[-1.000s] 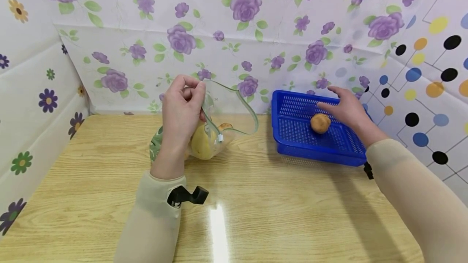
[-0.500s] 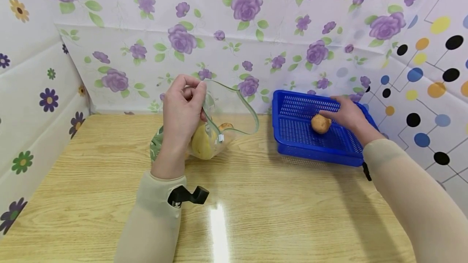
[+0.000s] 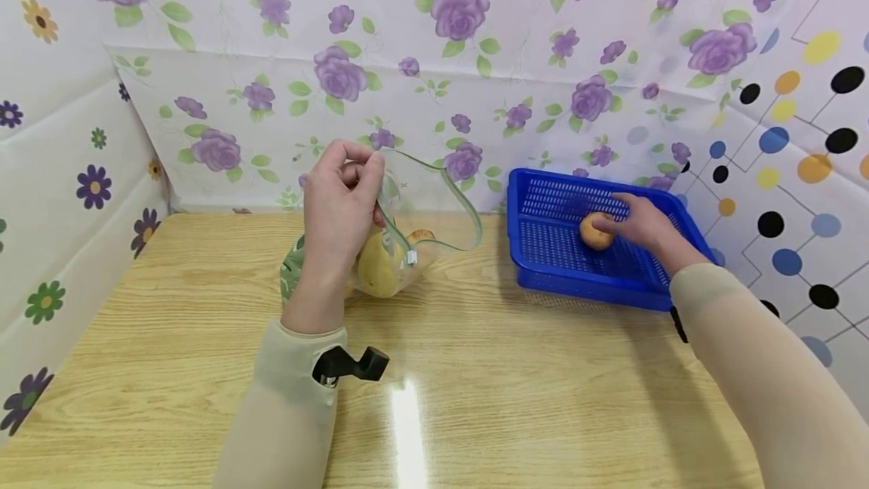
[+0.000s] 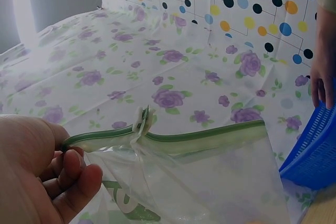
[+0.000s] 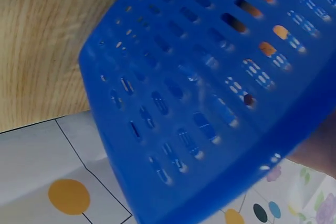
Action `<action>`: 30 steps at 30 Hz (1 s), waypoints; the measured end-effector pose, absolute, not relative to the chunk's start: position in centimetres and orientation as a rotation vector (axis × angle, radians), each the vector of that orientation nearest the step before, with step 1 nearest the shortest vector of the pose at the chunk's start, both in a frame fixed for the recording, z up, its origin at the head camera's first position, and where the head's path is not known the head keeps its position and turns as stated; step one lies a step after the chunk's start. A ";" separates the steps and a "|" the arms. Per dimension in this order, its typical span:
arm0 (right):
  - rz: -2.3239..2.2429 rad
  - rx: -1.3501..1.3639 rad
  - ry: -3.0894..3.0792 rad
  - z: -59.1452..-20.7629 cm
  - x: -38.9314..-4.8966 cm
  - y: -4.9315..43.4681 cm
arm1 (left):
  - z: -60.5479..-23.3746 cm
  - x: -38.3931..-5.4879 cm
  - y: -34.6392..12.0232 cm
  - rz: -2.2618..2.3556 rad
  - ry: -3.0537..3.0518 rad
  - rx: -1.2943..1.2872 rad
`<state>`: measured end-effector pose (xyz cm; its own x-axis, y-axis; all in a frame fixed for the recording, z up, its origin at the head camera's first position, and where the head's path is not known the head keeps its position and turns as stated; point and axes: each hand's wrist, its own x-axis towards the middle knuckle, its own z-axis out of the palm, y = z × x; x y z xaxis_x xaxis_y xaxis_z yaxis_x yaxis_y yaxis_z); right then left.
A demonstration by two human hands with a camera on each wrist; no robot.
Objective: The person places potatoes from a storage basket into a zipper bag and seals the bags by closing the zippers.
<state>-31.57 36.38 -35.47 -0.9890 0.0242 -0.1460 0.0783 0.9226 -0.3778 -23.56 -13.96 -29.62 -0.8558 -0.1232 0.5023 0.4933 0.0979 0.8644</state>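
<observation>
My left hand (image 3: 339, 202) pinches the green-edged mouth of a clear slider zip bag (image 3: 441, 206), holding it up and spread. Its white slider (image 4: 143, 118) shows on the zip strip in the left wrist view. Through the clear film I see a large yellow oval item (image 3: 378, 266) and the top of a brown one. My right hand (image 3: 648, 225) reaches into the blue basket (image 3: 563, 278), thumb overlapping a round, tan-brown, potato-like item (image 3: 593, 234). Its fingers (image 4: 322, 90) point downward over the basket in the left wrist view; their tips are hidden in the right wrist view.
The basket has slotted walls and stands at the back right of the wood-grain table (image 3: 475, 368), close to the dotted sheet (image 3: 787, 172). A flowered sheet (image 3: 271, 127) hangs behind. The left wrist wears a black mount (image 3: 353, 364).
My right hand has moved down and left into the basket, its thumb now over the round item. The left hand and bag have stayed in place.
</observation>
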 end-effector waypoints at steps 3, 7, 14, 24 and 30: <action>-0.591 0.079 2.932 -35.8 -31.6 36.7 | -29.6 -23.5 -14.0 -1.809 -1.930 -0.365; -0.604 0.073 2.934 -36.2 -31.5 36.9 | -29.6 -23.5 -13.9 -1.808 -1.928 -0.367; -0.615 0.071 2.935 -37.0 -31.5 37.2 | -29.6 -23.5 -13.9 -1.814 -1.925 -0.370; -0.655 0.072 2.913 -38.1 -31.6 37.2 | -29.7 -23.6 -13.9 -1.824 -1.917 -0.380; -0.668 0.071 2.930 -39.0 -31.7 37.4 | -29.8 -23.7 -13.9 -1.813 -1.927 -0.373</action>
<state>-31.73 37.38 -38.96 -0.9897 0.0157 -0.1426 0.0760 0.9004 -0.4283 -23.69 -13.93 -29.77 -0.8550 -0.1168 0.5054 0.4973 0.0920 0.8627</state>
